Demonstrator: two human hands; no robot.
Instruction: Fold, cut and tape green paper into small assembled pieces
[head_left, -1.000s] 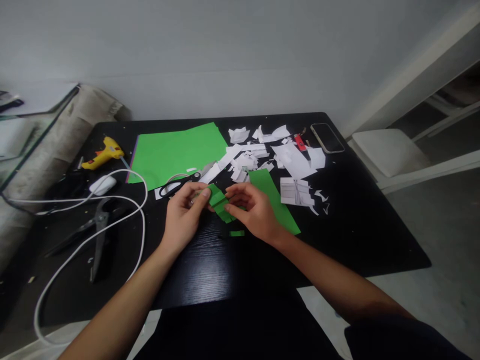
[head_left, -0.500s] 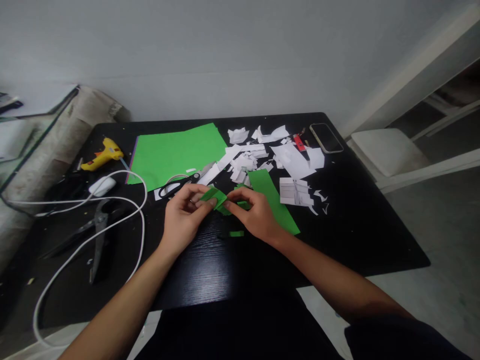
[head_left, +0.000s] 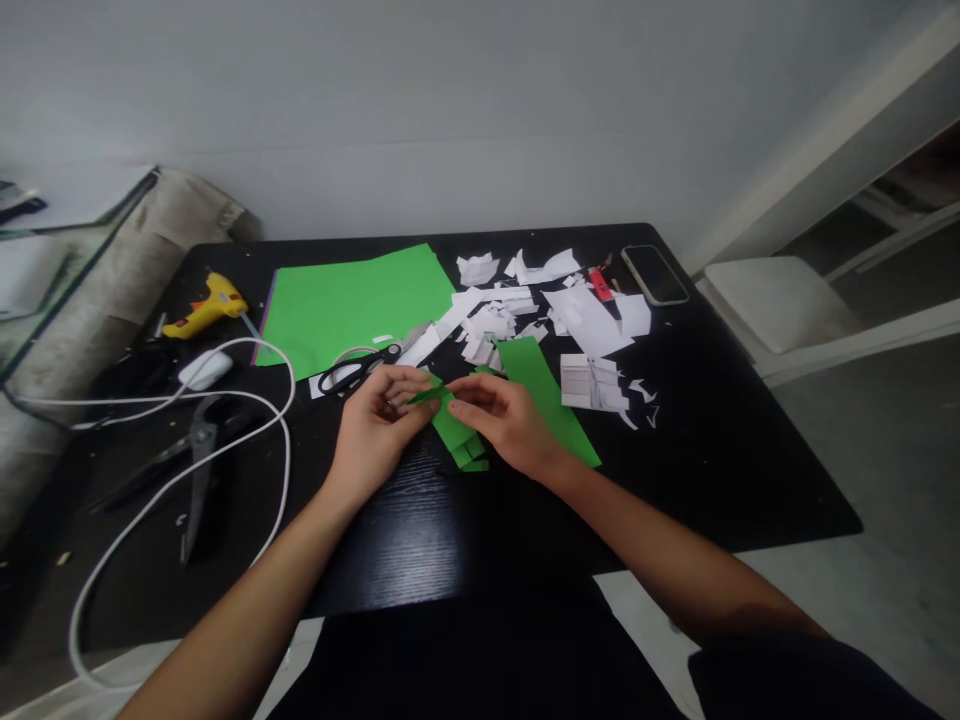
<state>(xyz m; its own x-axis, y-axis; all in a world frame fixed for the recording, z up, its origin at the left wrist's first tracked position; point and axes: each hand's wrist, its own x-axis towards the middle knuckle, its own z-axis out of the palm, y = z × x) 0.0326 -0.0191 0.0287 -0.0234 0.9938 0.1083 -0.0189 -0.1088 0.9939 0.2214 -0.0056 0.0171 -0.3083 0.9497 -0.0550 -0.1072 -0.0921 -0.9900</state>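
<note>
Black table (head_left: 720, 470) against a grey wall (head_left: 420, 110), in dim light. Just above the table, between both hands, a small folded piece of green paper (head_left: 456, 432), stepped along its lower end. Left hand (head_left: 375, 428) half curled, thumb pressed to fingers on the upper part of the paper; right hand (head_left: 514, 422) nearly closed too, thumb and forefinger apparently pinching a small flap at the top.

Cutting done at least in part, judging by loose white scraps (head_left: 491, 325) beyond the hands, a green strip (head_left: 551, 395) partly behind the right hand and scissors (head_left: 391, 353) laid down just beyond the left. Folding apparently under way, several layers already made, finish not yet evident. Large green sheet (head_left: 360, 300) lying flat at the far left; glue gun (head_left: 211, 305) beside it, any gluing impossible to judge.

Hard to make out: number of folds, shape under the left thumb, contact or gap between the paper and a small green scrap (head_left: 478, 466) at its lower end. Curled fingers mostly hidden; forearms (head_left: 637, 530) running out of view.
</note>
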